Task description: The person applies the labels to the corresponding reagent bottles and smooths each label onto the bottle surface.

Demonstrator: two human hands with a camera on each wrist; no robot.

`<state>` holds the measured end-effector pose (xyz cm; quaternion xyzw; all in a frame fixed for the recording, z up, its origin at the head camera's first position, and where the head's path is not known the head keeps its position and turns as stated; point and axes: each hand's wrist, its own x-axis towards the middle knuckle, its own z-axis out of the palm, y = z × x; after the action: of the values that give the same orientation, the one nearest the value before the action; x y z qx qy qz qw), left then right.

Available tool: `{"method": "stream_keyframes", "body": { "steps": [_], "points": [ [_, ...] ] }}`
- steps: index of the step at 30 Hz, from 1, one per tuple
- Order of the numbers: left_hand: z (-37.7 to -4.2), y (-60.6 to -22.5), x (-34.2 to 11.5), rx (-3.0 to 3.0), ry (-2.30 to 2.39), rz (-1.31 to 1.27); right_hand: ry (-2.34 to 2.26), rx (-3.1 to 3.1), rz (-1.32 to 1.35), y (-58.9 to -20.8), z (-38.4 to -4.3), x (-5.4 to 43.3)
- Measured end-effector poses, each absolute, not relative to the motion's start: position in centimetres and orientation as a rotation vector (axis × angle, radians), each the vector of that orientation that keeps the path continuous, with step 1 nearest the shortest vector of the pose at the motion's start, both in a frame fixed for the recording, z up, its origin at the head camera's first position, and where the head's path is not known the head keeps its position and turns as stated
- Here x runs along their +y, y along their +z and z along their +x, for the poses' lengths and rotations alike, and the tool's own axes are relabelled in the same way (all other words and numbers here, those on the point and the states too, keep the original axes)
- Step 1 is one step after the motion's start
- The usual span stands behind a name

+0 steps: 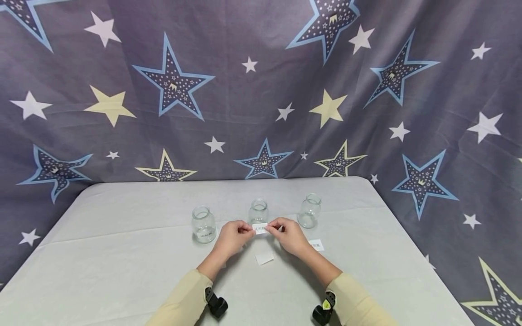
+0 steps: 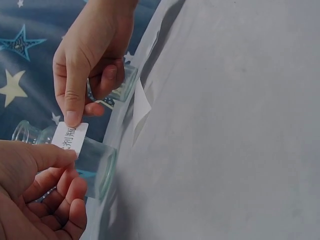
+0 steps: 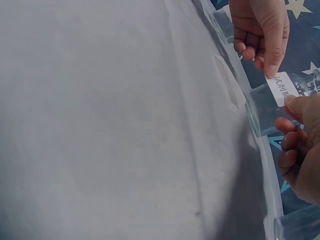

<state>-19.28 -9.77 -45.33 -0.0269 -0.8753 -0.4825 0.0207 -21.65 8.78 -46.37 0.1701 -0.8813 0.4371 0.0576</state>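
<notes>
A small white label printed with black characters is stretched between both hands. My left hand pinches its left end between thumb and fingers, and my right hand pinches the right end. Just behind the label stands a clear glass jar, its lower part covered by the label and fingers in the head view. The right wrist view has the label in front of the jar's glass; whether they touch I cannot tell. A folded piece of white paper lies on the table below the hands.
To the left stands another glass jar with printed characters low on its side. A third jar stands at the right. Another printed label lies beside my right forearm on the pale tablecloth. A star-patterned curtain hangs behind.
</notes>
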Motion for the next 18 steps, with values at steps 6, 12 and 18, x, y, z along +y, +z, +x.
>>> {"method": "stream_keyframes", "body": {
  "steps": [6,12,18],
  "points": [
    [-19.59,-45.28,-9.82,-2.709,-1.459,-0.097,1.334,-2.661,0.496,-46.61,-21.88,8.58],
    [-19.88,-45.27,-9.80,-2.708,-1.431,-0.098,1.341,-2.645,0.502,-46.71,-22.03,8.54],
    [-20.20,-45.47,-9.72,-2.735,-1.398,-0.078,1.358,-2.636,0.496,-46.66,-22.00,8.57]
  ]
}}
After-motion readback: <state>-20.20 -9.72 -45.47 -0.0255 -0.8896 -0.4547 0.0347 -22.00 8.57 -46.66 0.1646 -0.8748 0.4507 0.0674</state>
